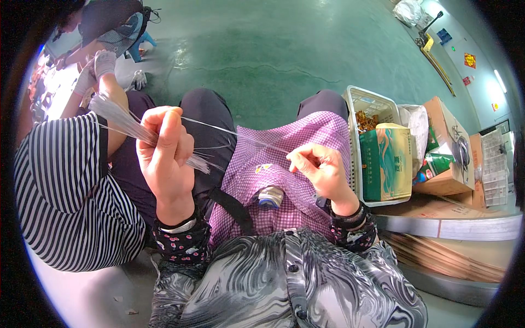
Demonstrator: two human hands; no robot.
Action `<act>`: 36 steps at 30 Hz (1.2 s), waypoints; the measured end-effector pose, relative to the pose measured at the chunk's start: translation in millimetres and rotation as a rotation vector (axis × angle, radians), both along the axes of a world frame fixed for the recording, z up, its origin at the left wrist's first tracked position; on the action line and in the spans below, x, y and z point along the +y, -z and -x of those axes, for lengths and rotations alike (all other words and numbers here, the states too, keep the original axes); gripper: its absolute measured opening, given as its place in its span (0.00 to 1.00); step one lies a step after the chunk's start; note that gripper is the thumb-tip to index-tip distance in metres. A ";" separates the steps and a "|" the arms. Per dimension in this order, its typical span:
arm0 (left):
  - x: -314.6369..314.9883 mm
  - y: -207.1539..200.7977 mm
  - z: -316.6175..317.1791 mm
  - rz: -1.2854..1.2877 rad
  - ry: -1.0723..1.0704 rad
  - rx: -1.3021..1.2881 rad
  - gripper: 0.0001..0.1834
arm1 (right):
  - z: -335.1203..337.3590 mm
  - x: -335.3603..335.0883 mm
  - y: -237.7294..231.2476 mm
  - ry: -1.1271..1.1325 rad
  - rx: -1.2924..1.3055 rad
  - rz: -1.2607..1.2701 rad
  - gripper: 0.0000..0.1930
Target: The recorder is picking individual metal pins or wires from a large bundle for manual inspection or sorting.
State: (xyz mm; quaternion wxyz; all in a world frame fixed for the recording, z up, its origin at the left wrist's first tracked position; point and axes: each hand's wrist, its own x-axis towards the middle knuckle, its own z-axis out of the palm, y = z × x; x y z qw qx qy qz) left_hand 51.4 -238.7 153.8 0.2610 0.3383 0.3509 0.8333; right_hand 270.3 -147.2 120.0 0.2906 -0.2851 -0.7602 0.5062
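My left hand [169, 158] is closed round a bundle of thin whitish strands [119, 117], which fan out past both sides of the fist. A few strands [210, 126] run from that fist toward my right hand [321, 168]. The right hand's thumb and index finger are pinched at the far end of these strands, above my lap. A pink checked apron [246, 158] covers my lap. On it, nearer my body, sits a small grey-and-blue striped item [270, 197] whose kind I cannot make out. Whether the strands are wire or plastic does not show.
Close on my left sits a person in a striped top [65, 180], with gloved hands [104, 64] beyond. At my right stand a white plastic basket [355, 98], a green-and-gold box [385, 161], a cardboard carton [437, 126] and a green bottle [437, 162].
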 end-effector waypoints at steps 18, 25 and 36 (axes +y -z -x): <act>-10.3 12.6 -74.1 -0.037 0.417 1.266 0.11 | 25.0 1.7 6.1 -0.129 0.357 0.866 0.14; -5.0 5.9 -54.8 0.479 0.343 0.319 0.04 | 23.6 -12.0 -3.8 -0.122 0.171 0.280 0.12; 9.9 20.9 -47.9 0.412 0.323 0.118 0.06 | 20.1 -24.5 -17.2 -0.206 0.068 0.075 0.11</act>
